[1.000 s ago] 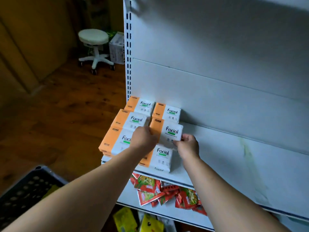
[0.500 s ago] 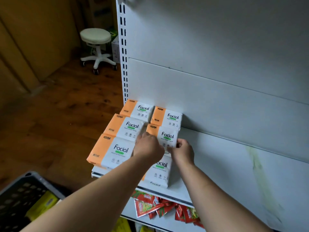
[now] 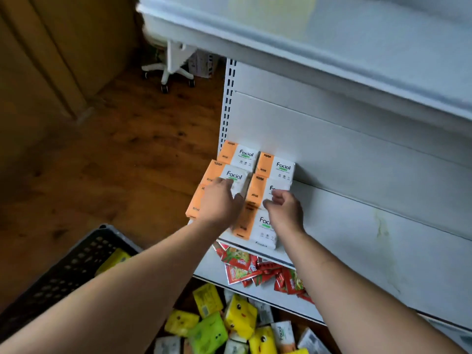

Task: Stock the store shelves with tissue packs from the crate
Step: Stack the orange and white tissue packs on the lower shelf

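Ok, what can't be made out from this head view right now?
Front-left pack: mostly behind the left hand, head view.
Middle-right pack: label half covered by the right hand; grip or mere touch unclear.
Crate: contents cut off by frame edge and left forearm.
Upper shelf: motion-blurred.

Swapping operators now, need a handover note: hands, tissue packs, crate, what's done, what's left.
Left hand lies on the middle-left pack; grip unclear.
Right hand pinches the middle-right pack at its front edge.
Done: six Facial packs on the shelf, two columns of three.
Left: let go, then fetch more from the crate, lower left; a yellow pack shows inside.
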